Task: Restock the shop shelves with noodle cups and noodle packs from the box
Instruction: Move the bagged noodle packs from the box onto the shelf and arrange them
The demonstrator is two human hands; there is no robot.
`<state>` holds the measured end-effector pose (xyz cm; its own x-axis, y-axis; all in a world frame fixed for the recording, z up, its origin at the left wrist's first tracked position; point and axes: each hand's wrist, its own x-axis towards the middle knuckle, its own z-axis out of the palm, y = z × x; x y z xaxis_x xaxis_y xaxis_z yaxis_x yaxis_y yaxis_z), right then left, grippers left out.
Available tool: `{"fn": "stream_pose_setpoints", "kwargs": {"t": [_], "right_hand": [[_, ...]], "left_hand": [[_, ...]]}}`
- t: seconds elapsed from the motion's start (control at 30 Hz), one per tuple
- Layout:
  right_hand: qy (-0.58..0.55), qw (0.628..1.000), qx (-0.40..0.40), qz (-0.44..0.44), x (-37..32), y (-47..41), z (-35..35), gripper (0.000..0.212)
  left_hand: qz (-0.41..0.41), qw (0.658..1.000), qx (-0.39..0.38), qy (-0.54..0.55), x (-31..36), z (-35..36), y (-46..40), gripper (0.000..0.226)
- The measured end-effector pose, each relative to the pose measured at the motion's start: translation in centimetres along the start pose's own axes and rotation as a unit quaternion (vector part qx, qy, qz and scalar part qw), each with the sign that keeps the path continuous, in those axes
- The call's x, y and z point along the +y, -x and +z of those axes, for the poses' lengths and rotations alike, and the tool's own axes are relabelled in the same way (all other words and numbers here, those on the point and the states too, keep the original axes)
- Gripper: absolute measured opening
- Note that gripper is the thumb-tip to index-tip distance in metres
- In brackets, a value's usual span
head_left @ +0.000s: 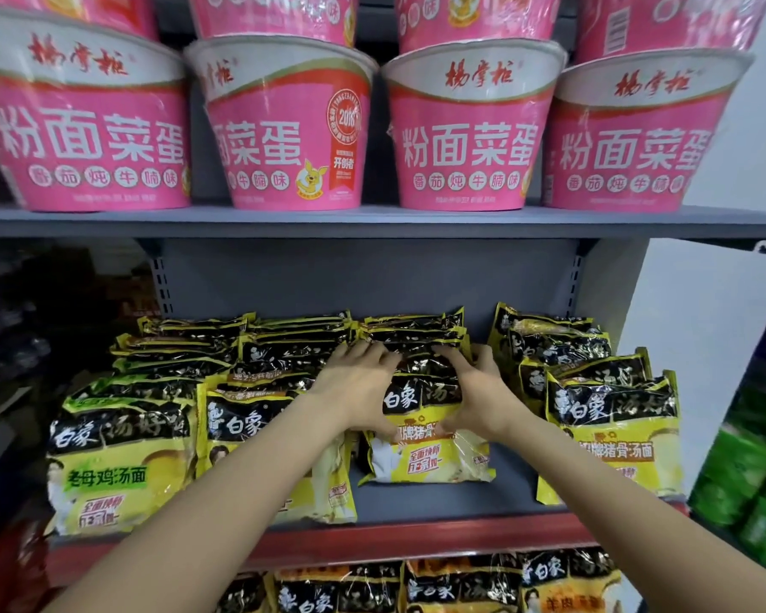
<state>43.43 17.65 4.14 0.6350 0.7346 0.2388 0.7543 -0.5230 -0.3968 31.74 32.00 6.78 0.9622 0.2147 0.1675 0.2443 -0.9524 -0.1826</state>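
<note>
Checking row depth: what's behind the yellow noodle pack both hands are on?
Behind the yellow noodle pack, more black-and-yellow packs reach the shelf's back panel. Left hand and right hand cover some; count unclear.

Grey metal shelving: upper shelf board (372,221), slotted back panel (363,276), red front strip (416,539) on the middle shelf. White wall (699,303) at right. Green packets (752,475) far right (blurred, unreadable).
</note>
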Motion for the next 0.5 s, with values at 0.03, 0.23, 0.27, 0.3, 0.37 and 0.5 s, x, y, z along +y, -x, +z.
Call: {"fn": "stream_pose_setpoints", "kwargs": {"t": [0.03, 0.23, 0.27, 0.3, 0.37, 0.5], "right_hand": [[-0.007, 1.000, -0.019, 0.005, 0.1, -0.1, -0.4, 0.111], [-0.186, 0.981, 0.021, 0.047, 0.1, -2.4, -2.8, 0.083], [-0.207, 0.976, 0.039, 0.059, 0.3, -3.4, -3.0, 0.080], [-0.223, 0.971, 0.050, 0.071, 0.6, -4.4, -3.0, 0.079], [-0.251, 0.962, 0.068, 0.083, 1.7, -7.1, -2.6, 0.066], [-0.265, 0.959, 0.052, 0.089, 1.2, -10.0, -2.4, 0.054]], "left_hand": [[0.000, 1.000, -0.003, 0.018, 0.0, -0.3, -0.1, 0.101], [-0.057, 0.972, 0.081, 0.211, -1.8, -1.5, -1.7, 0.048], [-0.063, 0.966, 0.093, 0.231, -2.3, -1.6, -2.3, 0.044], [-0.067, 0.962, 0.103, 0.244, -2.9, -1.5, -2.9, 0.042], [-0.068, 0.958, 0.108, 0.256, -4.1, -1.1, -4.4, 0.042], [-0.080, 0.965, 0.042, 0.247, -6.0, 0.4, -7.3, 0.057]]}}
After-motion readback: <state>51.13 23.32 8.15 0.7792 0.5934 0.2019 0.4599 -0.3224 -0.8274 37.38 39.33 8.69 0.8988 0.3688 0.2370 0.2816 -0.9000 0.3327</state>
